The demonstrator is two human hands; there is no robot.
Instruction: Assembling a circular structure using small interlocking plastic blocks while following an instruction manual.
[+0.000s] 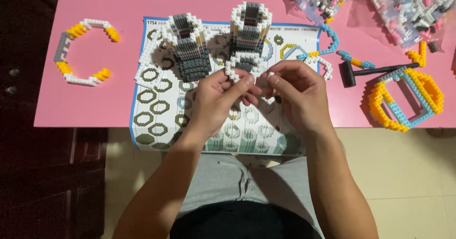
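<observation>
The left hand point(219, 99) is closed in a pinch, thumb and forefinger gripping a white brick ring point(242, 63) by its near edge. The right hand point(294, 94) is also pinched shut, its fingertips on what looks like one tiny white brick point(270, 74) just at the ring's 3 o'clock side.

The ring sits above the instruction sheet point(156, 120), near the middle of the pink table point(85, 106). It is likely very light and stiff but fragile: a one-brick-wide chain that could snap apart under a squeeze, so it is best held by its flat faces, close to where a brick is pressed on.

It looks like an open loop of small white studded bricks. At its 12 o'clock stand two grey-and-white brick towers point(190, 46); a black hammer point(375, 71) lies at 3 o'clock.
</observation>
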